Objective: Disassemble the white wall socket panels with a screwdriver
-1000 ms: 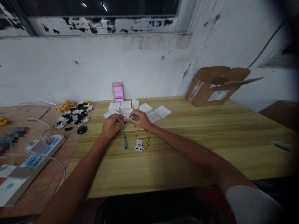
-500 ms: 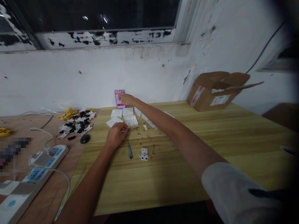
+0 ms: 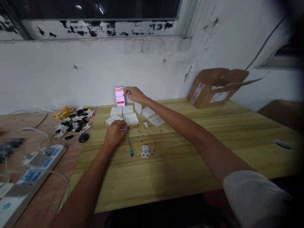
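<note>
At the back of the table, a phone [image 3: 119, 97] with a lit screen leans against the wall. My right hand [image 3: 135, 94] is beside its right edge, fingers curled in and nothing seen in them. My left hand [image 3: 115, 133] rests low over the table with its fingers pinched together. A thin metal piece [image 3: 133, 127] sticks out to the right of those fingers; its kind is hidden. Just in front lies a screwdriver with a teal handle [image 3: 130, 150]. A white socket insert [image 3: 145, 151] lies to its right. White socket panels [image 3: 128, 110] are grouped below the phone.
Small brass-coloured parts [image 3: 150, 137] are scattered mid-table. On the left are a heap of black and white plastic pieces [image 3: 75, 123], yellow parts [image 3: 64, 112], a black mouse [image 3: 84, 137] and a power strip [image 3: 40, 174]. An open cardboard box [image 3: 209, 88] stands at the back right.
My right hand has drawn back to the right from the phone's screen, its pointing finger now bent. My left hand stays in nearly the same place. The view has shifted slightly.
</note>
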Action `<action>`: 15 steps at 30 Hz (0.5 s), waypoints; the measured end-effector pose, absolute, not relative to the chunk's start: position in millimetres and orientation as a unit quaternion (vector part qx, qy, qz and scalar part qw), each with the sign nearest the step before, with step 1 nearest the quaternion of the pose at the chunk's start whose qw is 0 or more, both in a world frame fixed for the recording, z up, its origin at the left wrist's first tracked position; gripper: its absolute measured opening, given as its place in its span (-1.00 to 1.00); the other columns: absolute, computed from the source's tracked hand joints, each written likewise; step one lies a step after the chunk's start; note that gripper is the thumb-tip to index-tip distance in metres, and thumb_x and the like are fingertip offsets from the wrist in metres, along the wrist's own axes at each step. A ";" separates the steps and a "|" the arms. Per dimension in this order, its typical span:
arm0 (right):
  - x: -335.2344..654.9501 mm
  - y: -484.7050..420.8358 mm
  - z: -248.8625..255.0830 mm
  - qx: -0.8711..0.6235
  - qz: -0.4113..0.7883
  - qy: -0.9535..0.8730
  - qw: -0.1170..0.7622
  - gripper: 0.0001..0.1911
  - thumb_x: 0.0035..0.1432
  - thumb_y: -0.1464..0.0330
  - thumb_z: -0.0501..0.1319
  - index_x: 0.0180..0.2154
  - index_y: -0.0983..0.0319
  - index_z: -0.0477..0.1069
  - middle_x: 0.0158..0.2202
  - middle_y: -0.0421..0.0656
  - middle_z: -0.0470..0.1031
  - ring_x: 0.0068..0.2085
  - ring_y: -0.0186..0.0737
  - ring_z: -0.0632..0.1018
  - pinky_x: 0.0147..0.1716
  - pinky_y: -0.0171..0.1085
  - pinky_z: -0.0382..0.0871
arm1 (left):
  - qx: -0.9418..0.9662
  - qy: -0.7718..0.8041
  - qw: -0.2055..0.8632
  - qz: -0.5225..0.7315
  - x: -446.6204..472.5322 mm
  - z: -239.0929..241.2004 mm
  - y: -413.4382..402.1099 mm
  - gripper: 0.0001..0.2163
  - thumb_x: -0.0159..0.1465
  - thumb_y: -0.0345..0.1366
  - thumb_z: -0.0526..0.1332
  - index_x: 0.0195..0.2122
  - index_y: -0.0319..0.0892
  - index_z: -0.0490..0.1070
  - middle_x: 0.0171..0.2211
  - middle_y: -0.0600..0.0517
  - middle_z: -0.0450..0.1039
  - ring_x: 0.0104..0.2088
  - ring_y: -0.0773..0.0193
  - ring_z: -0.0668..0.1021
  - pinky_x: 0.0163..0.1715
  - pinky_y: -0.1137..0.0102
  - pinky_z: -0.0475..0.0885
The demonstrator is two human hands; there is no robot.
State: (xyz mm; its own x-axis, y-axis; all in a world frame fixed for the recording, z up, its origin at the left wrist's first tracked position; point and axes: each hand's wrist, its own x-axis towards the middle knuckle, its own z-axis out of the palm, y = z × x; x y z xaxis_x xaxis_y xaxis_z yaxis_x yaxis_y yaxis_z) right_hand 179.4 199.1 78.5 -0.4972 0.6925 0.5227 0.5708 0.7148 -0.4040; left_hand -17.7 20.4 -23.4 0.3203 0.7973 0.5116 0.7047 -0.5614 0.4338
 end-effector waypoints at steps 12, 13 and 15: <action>239.8 40.7 -25.4 -0.335 0.181 -0.860 0.340 -0.63 0.18 0.43 0.30 0.04 0.14 0.42 -0.40 -0.28 0.39 -0.39 -0.28 0.41 -0.35 -0.26 0.27 | 0.816 0.446 0.060 0.362 -10.4 -23.4 17.6 -0.92 0.32 -0.31 0.27 -0.19 -0.11 0.53 -0.25 -0.01 0.58 -0.25 0.16 0.55 -0.18 0.28 0.46; 240.2 39.5 -29.6 -0.339 0.178 -0.855 0.350 -0.68 0.21 0.39 0.30 0.01 0.14 0.43 -0.41 -0.29 0.37 -0.41 -0.29 0.39 -0.36 -0.26 0.26 | 0.817 0.443 0.062 0.363 -10.5 -22.6 17.2 -0.92 0.32 -0.31 0.26 -0.18 -0.11 0.53 -0.25 -0.01 0.58 -0.25 0.16 0.55 -0.18 0.28 0.46; 239.5 39.7 -35.1 -0.336 0.185 -0.849 0.364 -0.78 0.26 0.37 0.29 -0.05 0.15 0.45 -0.41 -0.29 0.38 -0.42 -0.31 0.39 -0.37 -0.27 0.26 | 0.818 0.442 0.062 0.364 -10.6 -21.2 16.5 -0.92 0.33 -0.32 0.26 -0.18 -0.11 0.53 -0.24 -0.01 0.59 -0.23 0.16 0.56 -0.16 0.27 0.46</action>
